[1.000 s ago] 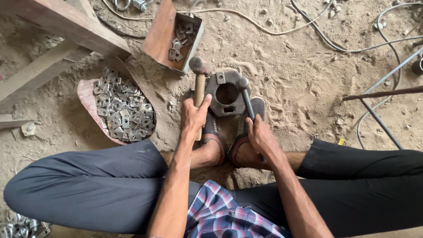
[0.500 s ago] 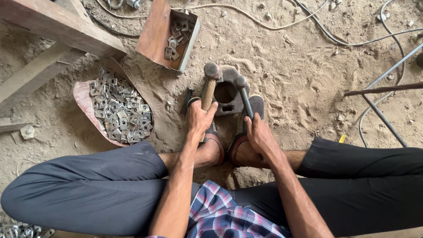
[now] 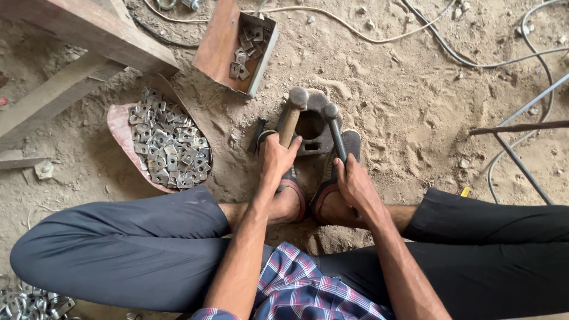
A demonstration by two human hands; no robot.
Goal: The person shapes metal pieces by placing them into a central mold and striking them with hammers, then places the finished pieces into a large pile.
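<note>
Hammer gripped in left hand | rod gripped in right hand | both over ring block

No packages, labels, signs or screens show anywhere on the sandy floor.

Sandy workshop floor seen from above, in even daylight.

The floor is loose, pale sand marked with scuffs and small stones. Weathered wooden beams cross the upper left corner. Thin cables snake across the top, and dark metal rods lie at the right. Light is soft and shadows are faint; no walls or windows are in view.
</note>
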